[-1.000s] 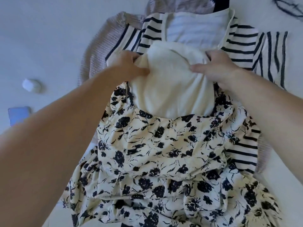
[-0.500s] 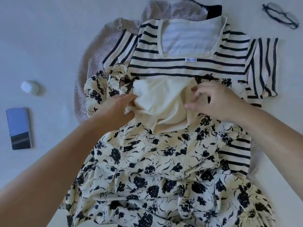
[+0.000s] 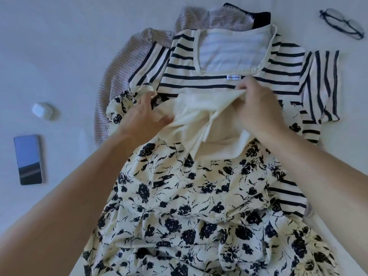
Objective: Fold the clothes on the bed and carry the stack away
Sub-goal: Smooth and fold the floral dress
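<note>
A cream dress with a dark floral print (image 3: 189, 196) lies spread on the white bed (image 3: 59, 46), its plain cream lining (image 3: 201, 124) turned out at the top. My left hand (image 3: 143, 118) grips the left side of that lining. My right hand (image 3: 256, 108) pinches its upper right edge and lifts it. Under the dress lies a navy-striped cream top (image 3: 229, 66) with its neckline toward the far side. Beneath that sits a beige ribbed garment (image 3: 121, 76), and a dark garment (image 3: 258, 16) peeks out at the far edge.
A phone (image 3: 28, 159) lies on the bed at the left, with a small white case (image 3: 42, 110) beyond it. A pair of glasses (image 3: 342, 22) rests at the far right. Bare sheet surrounds the pile.
Both hands pulled the cream lining back toward me off the striped top, uncovering its neckline and label. My right hand has since risen again, lifting the lining's edge.
</note>
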